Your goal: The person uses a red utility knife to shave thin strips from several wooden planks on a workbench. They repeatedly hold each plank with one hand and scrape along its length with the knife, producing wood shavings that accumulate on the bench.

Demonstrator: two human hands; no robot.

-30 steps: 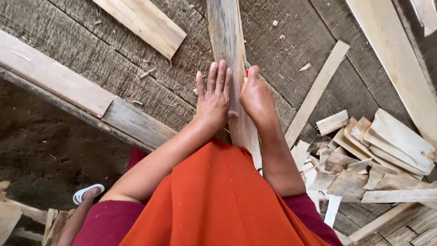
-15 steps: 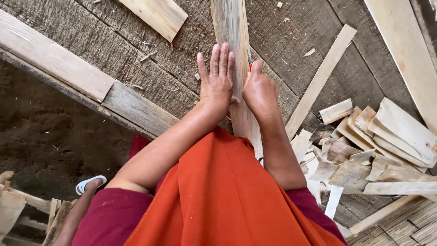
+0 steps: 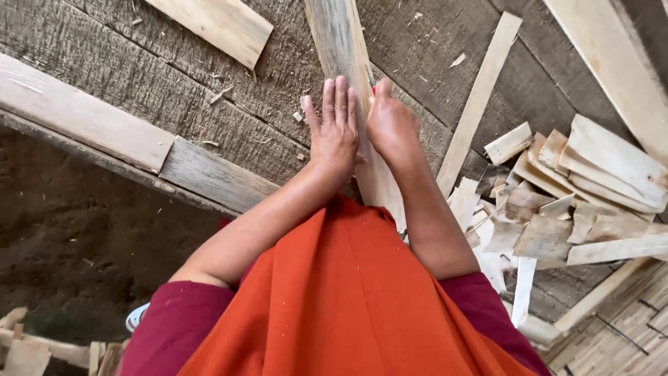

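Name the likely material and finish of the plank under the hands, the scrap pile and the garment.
Plank under the left hand and right hand: pale bare wood, visible grain, seemingly unvarnished. Scrap pile: thin split wood offcuts, light and raw, with rough edges. Garment: woven cloth, orange over maroon, matte with soft folds; the fibre cannot be told.

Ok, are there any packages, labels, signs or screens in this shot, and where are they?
None in view. The left hand and right hand rest on a long pale wooden plank, with a heap of offcuts to the right.
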